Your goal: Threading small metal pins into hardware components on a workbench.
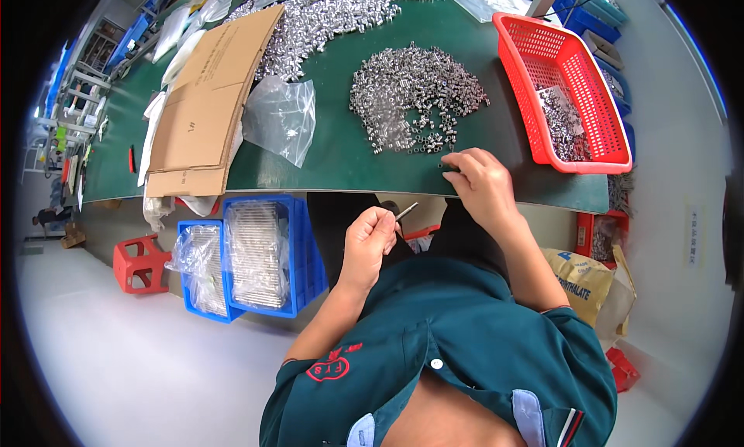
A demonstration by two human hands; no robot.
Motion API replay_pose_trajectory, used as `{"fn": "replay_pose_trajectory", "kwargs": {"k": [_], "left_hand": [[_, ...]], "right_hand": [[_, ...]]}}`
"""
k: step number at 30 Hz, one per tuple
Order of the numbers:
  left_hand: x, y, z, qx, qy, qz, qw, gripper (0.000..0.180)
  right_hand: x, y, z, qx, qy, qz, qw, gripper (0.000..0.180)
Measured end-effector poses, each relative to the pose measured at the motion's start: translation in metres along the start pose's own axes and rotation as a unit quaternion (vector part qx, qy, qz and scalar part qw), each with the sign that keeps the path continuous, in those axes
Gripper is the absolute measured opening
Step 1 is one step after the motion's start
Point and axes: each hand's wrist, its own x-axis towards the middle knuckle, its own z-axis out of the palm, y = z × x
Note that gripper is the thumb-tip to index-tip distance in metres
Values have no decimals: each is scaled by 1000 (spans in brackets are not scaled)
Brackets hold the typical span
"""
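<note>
My left hand [369, 241], held just in front of the table edge, is closed around a thin metal rod [407, 211] whose tip points up and to the right. Over the table's front edge, my right hand [482, 185] has its thumb and forefinger brought together at a small metal ring [441, 165]; the other fingers are curled. Just beyond that hand lies a heap of small shiny metal rings [418, 90], some scattered loose along its near side on the green table [341, 164].
A red plastic basket [523, 82] holding small metal parts stands at the right. Left are a flattened cardboard box [205, 106] and a clear plastic bag [283, 121]. More metal parts [333, 20] spread behind. Blue crates [310, 253] of rods and a red stool [139, 265] sit below.
</note>
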Motion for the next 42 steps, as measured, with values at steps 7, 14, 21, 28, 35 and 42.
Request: {"fn": "replay_pose_trajectory", "kwargs": {"k": [7, 14, 21, 28, 35, 42], "left_hand": [[1, 1, 0, 6, 10, 10, 1000, 23], [2, 3, 4, 12, 2, 6, 1000, 23], [1, 3, 3, 59, 9, 11, 998, 22], [-1, 0, -3, 121, -6, 1, 993, 22], [-1, 1, 4, 119, -13, 33, 992, 21], [0, 1, 3, 43, -16, 25, 999, 20]], "right_hand": [[6, -3, 8, -67, -17, -20, 997, 12], [-13, -24, 8, 379, -140, 224, 887, 9], [-16, -33, 5, 432, -168, 263, 846, 9], [-13, -33, 0, 244, -100, 0, 965, 6], [-16, -44, -5, 250, -130, 62, 957, 12], [-8, -38, -7, 234, -184, 78, 952, 13]]}}
